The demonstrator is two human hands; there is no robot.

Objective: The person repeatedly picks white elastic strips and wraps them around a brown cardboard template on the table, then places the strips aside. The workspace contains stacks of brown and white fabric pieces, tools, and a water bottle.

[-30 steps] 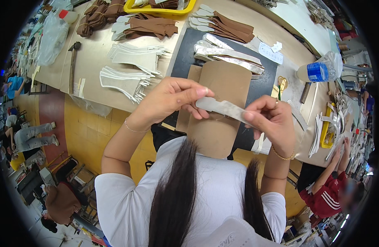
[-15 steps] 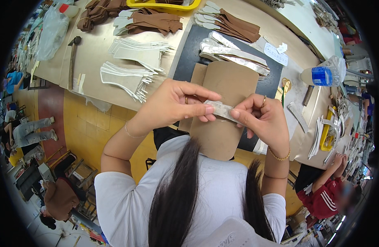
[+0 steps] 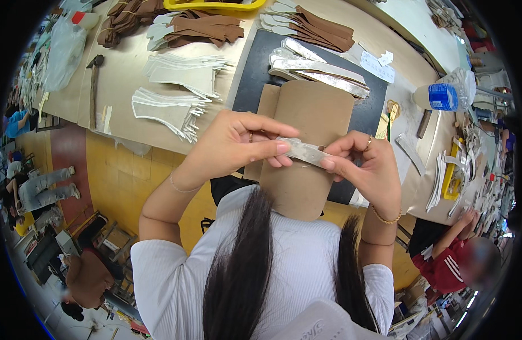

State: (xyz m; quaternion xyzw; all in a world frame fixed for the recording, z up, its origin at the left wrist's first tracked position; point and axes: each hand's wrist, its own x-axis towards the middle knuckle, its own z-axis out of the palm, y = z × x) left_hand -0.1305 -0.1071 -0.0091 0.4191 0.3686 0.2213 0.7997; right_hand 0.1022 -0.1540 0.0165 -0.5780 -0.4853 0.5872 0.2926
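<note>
A short whitish-grey strip (image 3: 304,152), with brown showing at one edge, is stretched between my two hands. My left hand (image 3: 245,140) pinches its left end between thumb and fingers. At the other end, my right hand (image 3: 363,167) grips it, thumb on top. Below the strip, a brown board with rounded corners (image 3: 312,113) reaches from the dark mat (image 3: 255,73) toward my body. Several long whitish strips (image 3: 317,71) lie piled on that mat just beyond the board.
Fanned white-edged pieces (image 3: 167,107) and a hammer (image 3: 94,85) lie on the left. Brown strip bundles (image 3: 201,28) and a yellow tray (image 3: 215,5) are farther back. At right are scissors (image 3: 392,110), a blue-labelled jar (image 3: 439,97) and another yellow tray (image 3: 454,175). A co-worker in red (image 3: 448,266) sits at right.
My right hand has shifted slightly right along the strip, so more of it shows between my hands. Both hands keep their pinch. The whole view has moved a little.
</note>
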